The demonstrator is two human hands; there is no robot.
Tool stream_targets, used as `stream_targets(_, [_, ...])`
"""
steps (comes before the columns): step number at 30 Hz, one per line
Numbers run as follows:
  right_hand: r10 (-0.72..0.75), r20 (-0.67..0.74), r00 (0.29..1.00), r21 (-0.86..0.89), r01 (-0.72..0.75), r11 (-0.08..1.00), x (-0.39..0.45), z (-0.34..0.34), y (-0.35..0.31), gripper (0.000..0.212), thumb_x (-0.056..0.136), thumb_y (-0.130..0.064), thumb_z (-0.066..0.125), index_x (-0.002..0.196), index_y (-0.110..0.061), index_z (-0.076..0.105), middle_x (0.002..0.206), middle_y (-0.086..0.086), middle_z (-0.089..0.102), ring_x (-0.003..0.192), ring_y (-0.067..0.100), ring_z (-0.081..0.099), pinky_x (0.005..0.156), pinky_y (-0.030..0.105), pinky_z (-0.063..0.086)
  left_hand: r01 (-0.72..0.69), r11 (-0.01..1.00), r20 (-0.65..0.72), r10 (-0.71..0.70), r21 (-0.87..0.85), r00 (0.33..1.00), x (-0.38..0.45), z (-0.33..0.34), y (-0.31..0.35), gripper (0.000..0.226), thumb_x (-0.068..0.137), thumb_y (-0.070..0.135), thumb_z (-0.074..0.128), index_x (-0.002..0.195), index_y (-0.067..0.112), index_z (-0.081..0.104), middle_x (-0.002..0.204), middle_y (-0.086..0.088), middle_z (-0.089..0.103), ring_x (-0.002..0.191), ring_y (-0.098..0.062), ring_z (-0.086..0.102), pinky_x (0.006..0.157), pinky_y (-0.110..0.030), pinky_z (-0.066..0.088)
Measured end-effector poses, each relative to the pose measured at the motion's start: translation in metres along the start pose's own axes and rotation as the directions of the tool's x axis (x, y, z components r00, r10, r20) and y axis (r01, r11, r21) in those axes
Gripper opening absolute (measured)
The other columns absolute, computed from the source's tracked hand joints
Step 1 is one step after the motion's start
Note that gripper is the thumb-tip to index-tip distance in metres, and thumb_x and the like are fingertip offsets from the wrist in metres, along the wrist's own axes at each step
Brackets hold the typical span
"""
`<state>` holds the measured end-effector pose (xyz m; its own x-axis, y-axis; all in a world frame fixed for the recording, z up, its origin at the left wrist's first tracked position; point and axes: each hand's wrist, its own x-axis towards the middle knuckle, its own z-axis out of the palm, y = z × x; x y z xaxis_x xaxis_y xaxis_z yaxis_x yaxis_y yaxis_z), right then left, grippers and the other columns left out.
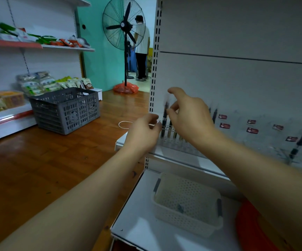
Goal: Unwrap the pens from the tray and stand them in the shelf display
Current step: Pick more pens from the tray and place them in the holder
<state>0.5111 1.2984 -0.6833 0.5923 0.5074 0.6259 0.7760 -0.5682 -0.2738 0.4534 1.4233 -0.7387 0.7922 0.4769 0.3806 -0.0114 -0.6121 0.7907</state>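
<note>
Both hands are raised at the left end of the clear pen display rack (181, 142), which stands on the upper white shelf (183, 156).

Right hand (188, 113): thumb lifted clear above, index finger curled in, with its tip pinching a dark pen (165, 115) near the pen's top. The pen stands roughly upright at the left end of the rack; motion blur hides whether its lower end is seated in a slot.

Left hand (144, 131): fingers curled, tips together just left of the same pen. A thin pale sliver shows at the fingertips; whether it is wrapper held in a pinch cannot be determined.

Further dark pens (214, 115) stand in the rack behind the right hand. One more pen (300, 140) leans tilted at the rack's far right end. Small red labels (251, 126) sit on the rack front.

Below the rack, a white perforated tray (188, 212) rests on the lower shelf (139, 225); one small dark item lies inside it. A red object (251, 227) lies right of the tray.

Left of the rack on the wooden floor: a grey crate (66, 109) and a pedestal fan (124, 29).
</note>
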Motion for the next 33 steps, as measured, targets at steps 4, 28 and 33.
stream_targets(4, [-0.03, -0.052, 0.998, 0.058, 0.033, 0.998, -0.019, -0.01, 0.006, 0.048, 0.098, -0.021, 0.062, 0.144, -0.024, 0.047, 0.1, -0.002, 0.069, 0.085, 0.02, 0.064, 0.078, 0.04, 0.057, -0.088, 0.996, -0.151, 0.083, -0.027, 0.985, -0.014, 0.0, 0.007, 0.035, 0.095, 0.027, 0.064, 0.13, 0.021, 0.06, 0.124, 0.007, 0.064, 0.108, -0.004, 0.055, 0.09, -0.024, 0.047])
stream_targets(28, [0.156, 0.512, 0.845, 0.055, -0.213, 0.975, -0.374, 0.046, 0.148, 0.03, 0.094, -0.038, 0.061, 0.122, -0.026, 0.063, 0.103, -0.01, 0.067, 0.091, 0.01, 0.061, 0.08, 0.033, 0.051, -0.122, 0.99, 0.601, 0.052, 0.077, 0.797, -0.254, 0.156, -0.09, 0.029, 0.094, 0.038, 0.061, 0.12, 0.025, 0.059, 0.112, 0.01, 0.062, 0.106, -0.006, 0.056, 0.092, -0.033, 0.05])
stream_targets(33, [0.118, 0.758, 0.642, -0.045, -0.129, 0.991, -0.427, 0.059, 0.161, 0.033, 0.093, -0.043, 0.055, 0.12, -0.025, 0.059, 0.114, -0.003, 0.064, 0.108, 0.019, 0.058, 0.087, 0.035, 0.049, -0.181, 0.967, 0.795, -0.032, 0.177, 0.606, -0.291, 0.176, -0.115, 0.03, 0.093, 0.038, 0.059, 0.12, 0.025, 0.058, 0.116, 0.006, 0.061, 0.106, -0.012, 0.058, 0.09, -0.034, 0.05])
